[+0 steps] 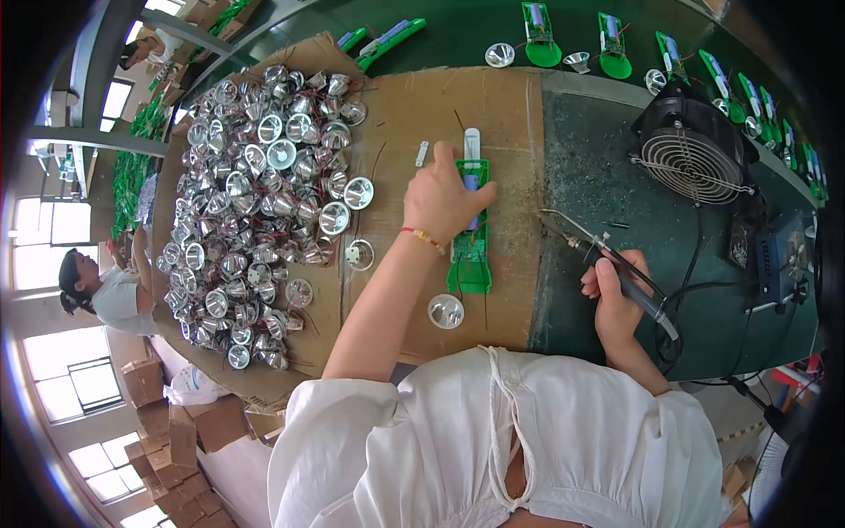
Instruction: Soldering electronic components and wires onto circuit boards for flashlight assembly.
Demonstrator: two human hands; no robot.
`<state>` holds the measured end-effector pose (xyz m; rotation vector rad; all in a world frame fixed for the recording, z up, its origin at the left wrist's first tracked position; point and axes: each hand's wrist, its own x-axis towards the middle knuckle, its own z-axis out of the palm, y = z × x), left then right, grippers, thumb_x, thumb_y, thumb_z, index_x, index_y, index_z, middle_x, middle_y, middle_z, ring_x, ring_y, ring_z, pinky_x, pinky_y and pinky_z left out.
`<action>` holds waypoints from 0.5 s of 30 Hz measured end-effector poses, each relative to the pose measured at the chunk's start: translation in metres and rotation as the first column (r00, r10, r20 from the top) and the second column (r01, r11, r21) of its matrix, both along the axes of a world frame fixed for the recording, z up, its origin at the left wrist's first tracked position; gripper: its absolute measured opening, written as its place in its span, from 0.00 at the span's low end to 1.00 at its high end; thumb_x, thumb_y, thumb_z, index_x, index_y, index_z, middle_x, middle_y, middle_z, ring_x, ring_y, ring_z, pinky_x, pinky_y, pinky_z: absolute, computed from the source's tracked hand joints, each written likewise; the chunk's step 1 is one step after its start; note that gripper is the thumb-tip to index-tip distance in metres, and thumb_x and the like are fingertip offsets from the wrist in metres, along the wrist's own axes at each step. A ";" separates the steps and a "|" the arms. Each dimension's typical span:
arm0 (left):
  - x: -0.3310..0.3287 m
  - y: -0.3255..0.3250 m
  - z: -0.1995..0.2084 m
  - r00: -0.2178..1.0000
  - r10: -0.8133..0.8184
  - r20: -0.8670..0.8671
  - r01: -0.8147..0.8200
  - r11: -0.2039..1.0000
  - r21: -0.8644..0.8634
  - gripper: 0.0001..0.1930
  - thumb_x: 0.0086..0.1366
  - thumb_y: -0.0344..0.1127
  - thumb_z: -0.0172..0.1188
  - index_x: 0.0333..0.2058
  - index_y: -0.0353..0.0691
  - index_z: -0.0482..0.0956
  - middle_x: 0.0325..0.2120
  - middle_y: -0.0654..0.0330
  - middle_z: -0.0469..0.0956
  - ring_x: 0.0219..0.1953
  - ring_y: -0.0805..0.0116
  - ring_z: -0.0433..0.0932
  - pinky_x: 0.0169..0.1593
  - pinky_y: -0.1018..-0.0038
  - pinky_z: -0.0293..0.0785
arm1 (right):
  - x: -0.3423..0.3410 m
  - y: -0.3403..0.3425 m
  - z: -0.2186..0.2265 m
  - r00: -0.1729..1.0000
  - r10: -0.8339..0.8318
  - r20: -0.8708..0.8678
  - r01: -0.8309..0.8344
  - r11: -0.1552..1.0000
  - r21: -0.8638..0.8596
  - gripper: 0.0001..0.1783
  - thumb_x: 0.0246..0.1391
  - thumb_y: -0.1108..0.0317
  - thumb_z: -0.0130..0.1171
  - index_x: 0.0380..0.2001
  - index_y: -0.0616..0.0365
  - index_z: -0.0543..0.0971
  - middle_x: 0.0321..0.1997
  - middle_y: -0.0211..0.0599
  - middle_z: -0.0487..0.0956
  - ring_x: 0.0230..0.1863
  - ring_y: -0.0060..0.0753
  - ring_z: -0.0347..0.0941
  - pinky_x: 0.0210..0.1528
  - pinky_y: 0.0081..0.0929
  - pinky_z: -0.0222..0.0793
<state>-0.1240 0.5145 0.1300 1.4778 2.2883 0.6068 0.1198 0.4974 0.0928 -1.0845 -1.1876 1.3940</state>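
Note:
My left hand [440,198] reaches over a green plastic lamp housing [470,273], thumb at its right edge and fingers at its upper left, gripping it across. Inside the housing show a blue battery cell [472,183] and a green circuit board [471,248] with thin wires. A white strip [473,145] extends from its top end. My right hand [614,295] holds a soldering iron [641,297] like a pen, its tip pointing left, apart from the housing. A loose reflector [446,311] lies below the housing, and a small white piece [422,154] left of my fingers.
A cardboard tray heaped with reflectors [282,155] takes up the left. A black fan [691,154] and a blue box-shaped unit [779,260] with cables stand at right. Several green housings [614,53] line the far edge. A person [106,286] sits beyond the tray.

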 end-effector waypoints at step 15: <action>-0.022 -0.049 0.036 0.981 -0.066 0.184 0.060 0.998 0.037 0.23 0.46 0.45 0.63 0.37 0.34 0.71 0.19 0.53 0.74 0.21 0.63 0.74 0.28 0.72 0.71 | 0.004 0.002 0.003 0.999 0.008 -0.035 -0.010 0.999 -0.043 0.09 0.51 0.68 0.55 0.30 0.63 0.70 0.18 0.36 0.74 0.16 0.19 0.68 0.19 0.14 0.63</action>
